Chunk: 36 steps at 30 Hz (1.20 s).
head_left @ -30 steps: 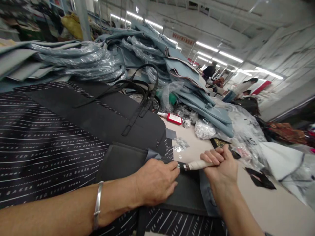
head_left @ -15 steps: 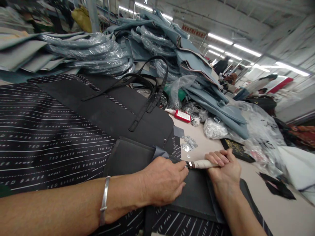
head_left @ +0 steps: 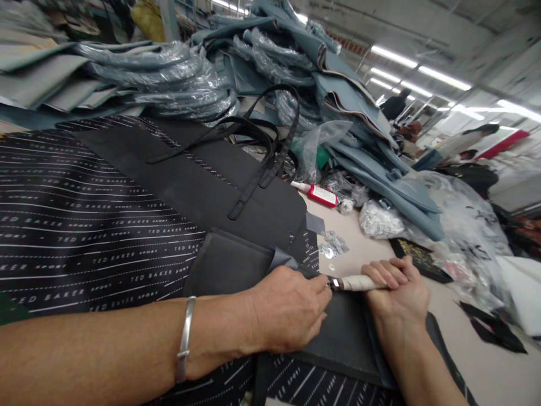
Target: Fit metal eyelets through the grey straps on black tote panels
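Right hand (head_left: pixel 399 290) still grips white-wrapped, metal-tipped tool (head_left: pixel 357 283); tip, earlier apart, now at bunched left hand (head_left: pixel 291 310), hold unclear.

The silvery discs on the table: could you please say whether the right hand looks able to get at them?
Probably not freely: the right hand is closed around a white-handled tool, though nothing appears to block the silvery discs.

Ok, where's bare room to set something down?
Likeliest: the beige tabletop between the right forearm and the flat black piece. A smaller patch lies between round silver discs and a crumpled white plastic bundle. Crowded: around the white-labelled red bottle, hemmed by clear plastic and piled blue panels.
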Motion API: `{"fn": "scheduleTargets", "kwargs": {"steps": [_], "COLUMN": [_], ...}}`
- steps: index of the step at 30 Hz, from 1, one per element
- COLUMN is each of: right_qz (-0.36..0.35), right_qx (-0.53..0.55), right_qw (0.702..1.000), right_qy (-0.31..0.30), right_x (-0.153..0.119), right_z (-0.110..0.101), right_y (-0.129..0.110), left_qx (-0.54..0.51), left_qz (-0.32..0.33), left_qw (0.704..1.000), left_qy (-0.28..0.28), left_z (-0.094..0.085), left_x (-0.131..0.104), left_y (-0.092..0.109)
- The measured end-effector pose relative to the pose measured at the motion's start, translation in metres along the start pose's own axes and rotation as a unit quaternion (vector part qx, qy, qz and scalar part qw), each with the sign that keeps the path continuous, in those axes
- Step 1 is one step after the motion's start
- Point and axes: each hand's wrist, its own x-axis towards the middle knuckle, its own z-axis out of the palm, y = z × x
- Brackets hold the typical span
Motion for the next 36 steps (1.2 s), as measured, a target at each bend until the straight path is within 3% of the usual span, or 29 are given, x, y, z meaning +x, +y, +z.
{"fn": "scheduleTargets", "kwargs": {"steps": [3, 9, 16, 21, 25, 29, 32, 34, 36], "right_qz": [-0.034, -0.164, -0.102, -0.133, -0.168, -0.178, -0.203, -0.218, -0.203], "right_qx": [-0.026, -0.156, -0.109, -0.152, -0.193, -0.262, -0.397, -0.464, -0.473], "right_qw": [0.999, 0.964, 0.985, 0.972, 0.950, 0.904, 0.806, 0.746, 0.748], "right_qy": [-0.020, -0.141, -0.091, -0.118, -0.178, -0.286, -0.390, -0.424, -0.420], "right_x": [-0.010, -0.041, -0.024, -0.030, -0.041, -0.049, -0.053, -0.053, -0.050], "right_z": [0.012, 0.044, 0.026, 0.031, 0.041, 0.048, 0.053, 0.055, 0.058], "right_y": [0.001, 0.008, 0.000, 0.002, 0.007, 0.013, 0.018, 0.020, 0.022], "left_qx": [0.003, 0.006, 0.010, 0.008, 0.006, -0.008, -0.022, -0.024, -0.011], "left_qz": [0.001, -0.009, -0.011, -0.009, -0.007, -0.004, -0.016, -0.032, -0.044], "left_qw": [1.000, 1.000, 0.999, 1.000, 1.000, 0.999, 0.998, 0.998, 0.998], "left_qy": [-0.001, -0.026, -0.030, -0.019, -0.022, -0.052, -0.057, -0.046, -0.037], "left_z": [0.000, -0.006, -0.006, -0.004, -0.006, -0.008, -0.008, -0.007, -0.007], "left_x": [0.000, 0.001, 0.001, 0.001, 0.003, 0.005, 0.004, 0.002, 0.001], "left_y": [0.000, 0.002, 0.002, 0.002, 0.003, 0.002, 0.002, 0.003, 0.003]}}
